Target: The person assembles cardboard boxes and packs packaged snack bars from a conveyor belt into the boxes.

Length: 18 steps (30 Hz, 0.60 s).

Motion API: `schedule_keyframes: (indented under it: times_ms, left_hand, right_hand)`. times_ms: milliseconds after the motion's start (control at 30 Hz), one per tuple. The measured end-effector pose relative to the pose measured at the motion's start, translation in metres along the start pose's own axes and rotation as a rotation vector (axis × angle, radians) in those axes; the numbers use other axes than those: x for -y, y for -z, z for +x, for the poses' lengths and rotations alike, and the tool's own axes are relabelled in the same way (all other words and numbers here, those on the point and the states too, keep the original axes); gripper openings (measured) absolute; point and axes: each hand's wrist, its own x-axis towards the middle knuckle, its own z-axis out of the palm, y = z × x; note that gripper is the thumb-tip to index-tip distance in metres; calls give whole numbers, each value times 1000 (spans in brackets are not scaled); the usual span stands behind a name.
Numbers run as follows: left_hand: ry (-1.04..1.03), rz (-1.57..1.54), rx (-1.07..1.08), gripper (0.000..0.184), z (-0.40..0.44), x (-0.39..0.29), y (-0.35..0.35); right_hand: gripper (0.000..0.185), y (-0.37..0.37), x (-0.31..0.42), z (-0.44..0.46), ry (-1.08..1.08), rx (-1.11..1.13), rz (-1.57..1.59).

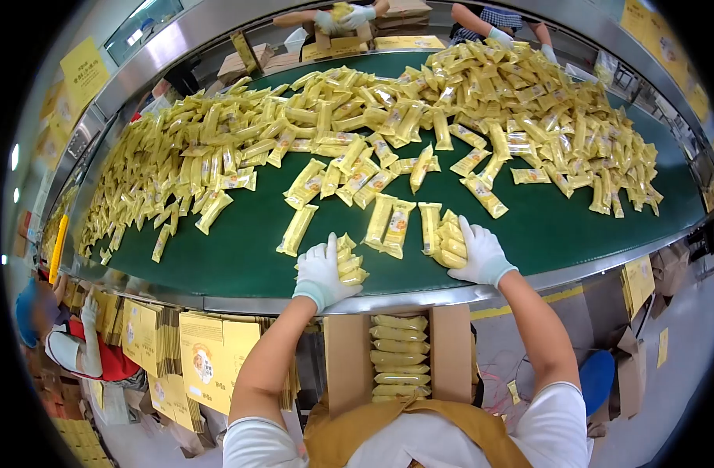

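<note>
My left hand point(323, 273), in a white glove, is closed round the outer side of a small stack of yellow wrapped snack packets point(351, 264) at the near edge of the green belt. To its right, my gloved right hand point(482, 255) grips another stack of yellow packets point(451, 243), thumb toward me. Two packets point(388, 226) lie side by side between the hands, and a single upright-lying packet point(429, 226) touches the right stack. Below the belt edge, an open cardboard box point(349, 355) in front of my body contains a row of packets point(400, 347).
A large heap of packets point(513, 93) covers the far part of the green belt point(240, 249). A metal rim point(240, 306) borders it. Flattened cartons point(209, 359) stand below left. A blue stool point(597, 378) is at right. Co-workers' gloved hands point(345, 19) are across the belt; another person point(84, 343) works at left.
</note>
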Motion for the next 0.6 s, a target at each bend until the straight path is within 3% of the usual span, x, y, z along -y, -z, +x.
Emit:
schedule_keyframes:
  times_ms: [33, 133, 200, 233, 267, 333, 400, 467, 533, 600]
  left_hand:
    - [-9, -30, -40, 131, -2, 4, -6]
    - [-19, -258, -209, 130, -10, 16, -7]
    - [4, -490, -302, 130, -16, 32, -10]
    - [-83, -607, -481, 125, -12, 51, -34]
    - [-30, -1088, -413, 109, -13, 60, -41]
    - [-63, -1662, -188, 93, -27, 68, -16]
    - [-243, -1999, -232, 85, -57, 31, 31]
    - [-416, -2096, -168, 96, -79, -8, 70]
    - [-642, -2165, -32, 92, -84, -36, 88]
    - [-758, -1841, -29, 98, -92, -51, 91]
  right_hand:
    - [120, 11, 6, -2, -51, 39, 48]
    - [120, 28, 17, -29, 20, -204, 177]
    - [119, 50, 28, -53, 182, -300, 276]
    - [119, 64, 36, -66, 262, -322, 316]
    - [119, 79, 45, -79, 340, -345, 356]
    - [114, 106, 65, -101, 542, -315, 319]
    - [97, 121, 95, -113, 639, -92, 280]
    - [92, 114, 128, -129, 704, 19, -127]
    - [89, 88, 162, -131, 671, 327, -341]
    - [89, 64, 183, -129, 710, 487, -327]
